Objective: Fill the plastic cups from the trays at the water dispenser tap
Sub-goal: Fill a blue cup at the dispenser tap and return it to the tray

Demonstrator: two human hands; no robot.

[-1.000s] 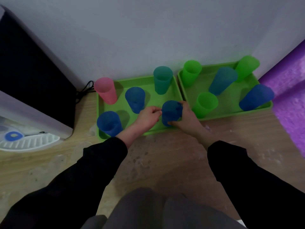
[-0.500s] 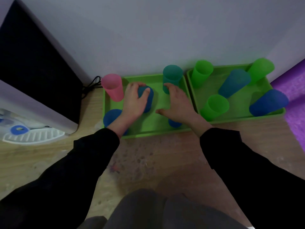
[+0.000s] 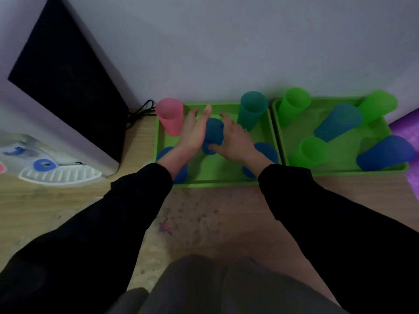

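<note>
Two green trays sit against the wall, the left tray (image 3: pixel 217 171) and the right tray (image 3: pixel 350 146). A blue cup (image 3: pixel 214 131) stands in the middle of the left tray, between both my hands. My left hand (image 3: pixel 192 134) lies against its left side with straight fingers. My right hand (image 3: pixel 234 140) wraps it from the right, thumb across the front. Around them stand a pink cup (image 3: pixel 170 118), a teal cup (image 3: pixel 252 109) and two more blue cups (image 3: pixel 266 151), partly hidden by my wrists. The water dispenser (image 3: pixel 56 98) is at the left.
The right tray holds three green cups (image 3: pixel 293 105) and two blue ones (image 3: pixel 385 152). The dispenser's white drip tray (image 3: pixel 59 175) sits low on the left, with a black cable (image 3: pixel 140 112) behind it. A purple mat (image 3: pixel 408 134) borders the right tray. Wooden floor lies in front.
Both hands left the front blue cup and went to the middle blue cup. My right hand has now closed in on its right side while the left fingers straightened.
</note>
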